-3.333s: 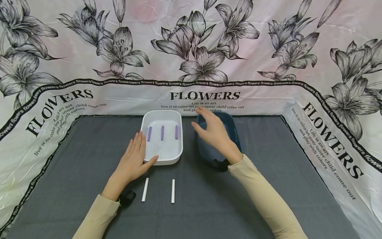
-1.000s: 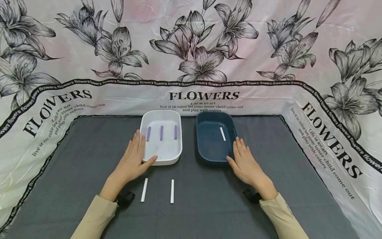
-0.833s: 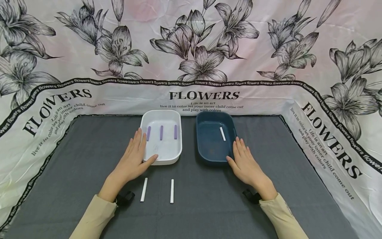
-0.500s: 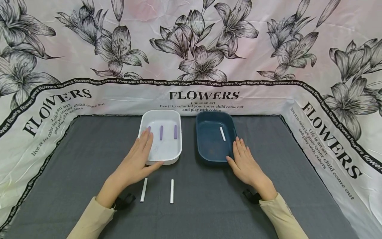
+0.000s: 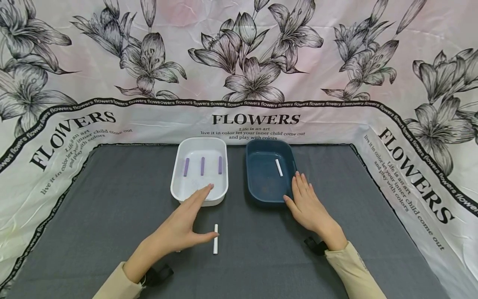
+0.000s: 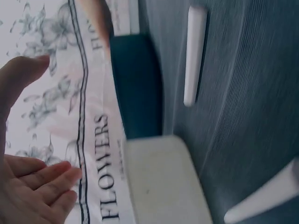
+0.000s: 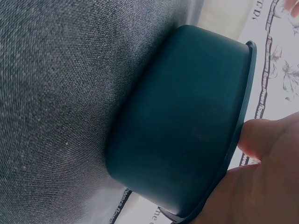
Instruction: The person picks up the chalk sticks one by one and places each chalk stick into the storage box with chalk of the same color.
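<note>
"What's nearest us?"
"The left hand [image 5: 181, 228], thumb and fingers spread wide, holding nothing, above two slim white sticks [image 5: 215, 246] on the grey cloth [image 5: 254, 265]."
"Any danger?"
"A dipping thumb could send one rolling, I'd say."
"And the right hand [image 5: 308, 205]?"
"Straight fingers at the rim of the dark-blue, plastic-looking rectangular tray [image 5: 261, 178], gripping nothing; a hard shove might slide the short white stick [image 5: 279, 167] inside."
"Beside it?"
"A white rectangular tray [image 5: 199, 145], three purple sticks [image 5: 203, 166] within."

Head: we look forward and down across the table [image 5: 261, 265], farthest back. Wrists: we sit low and close, scene tipped sideways; right wrist faces the outer wall of the blue bin [image 7: 182, 112]. All three views share that bin.
</note>
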Motion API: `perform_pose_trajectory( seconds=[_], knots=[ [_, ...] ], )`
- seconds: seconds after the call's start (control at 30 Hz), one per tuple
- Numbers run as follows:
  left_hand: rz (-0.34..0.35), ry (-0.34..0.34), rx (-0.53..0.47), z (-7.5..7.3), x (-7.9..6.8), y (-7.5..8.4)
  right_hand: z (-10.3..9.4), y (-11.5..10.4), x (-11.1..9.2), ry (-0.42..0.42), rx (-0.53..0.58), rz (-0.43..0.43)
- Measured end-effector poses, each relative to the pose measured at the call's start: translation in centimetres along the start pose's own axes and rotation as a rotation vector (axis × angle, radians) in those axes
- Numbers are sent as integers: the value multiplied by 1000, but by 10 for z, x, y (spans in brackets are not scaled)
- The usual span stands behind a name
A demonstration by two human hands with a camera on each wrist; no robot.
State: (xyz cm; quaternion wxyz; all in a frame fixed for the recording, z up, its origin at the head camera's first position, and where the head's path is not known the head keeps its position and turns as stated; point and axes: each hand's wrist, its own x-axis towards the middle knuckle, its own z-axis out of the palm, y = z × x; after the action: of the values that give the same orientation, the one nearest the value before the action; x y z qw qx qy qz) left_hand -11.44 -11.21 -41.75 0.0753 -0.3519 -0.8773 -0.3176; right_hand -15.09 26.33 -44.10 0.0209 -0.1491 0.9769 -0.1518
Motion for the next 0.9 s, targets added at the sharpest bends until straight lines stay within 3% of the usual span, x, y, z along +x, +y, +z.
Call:
perform_pose_trajectory(
  seconds=[0.1, 0.23, 0.5, 0.73, 0.9],
  knots=[
    [65, 37, -15, 8, -3, 5, 0, 0, 0, -1, 1, 1],
    [75, 30, -50, 18, -6, 12, 0, 1, 0, -4, 4, 4],
    [-89, -136, -185, 33, -15, 15, 0, 1, 1, 2, 5, -3],
    [-187, -235, -118, 40, -21, 10, 0, 1, 1, 1, 7, -3],
    [-222, -251, -96, 43, -23, 7, 0, 0, 0, 0, 14, 0]
  ],
)
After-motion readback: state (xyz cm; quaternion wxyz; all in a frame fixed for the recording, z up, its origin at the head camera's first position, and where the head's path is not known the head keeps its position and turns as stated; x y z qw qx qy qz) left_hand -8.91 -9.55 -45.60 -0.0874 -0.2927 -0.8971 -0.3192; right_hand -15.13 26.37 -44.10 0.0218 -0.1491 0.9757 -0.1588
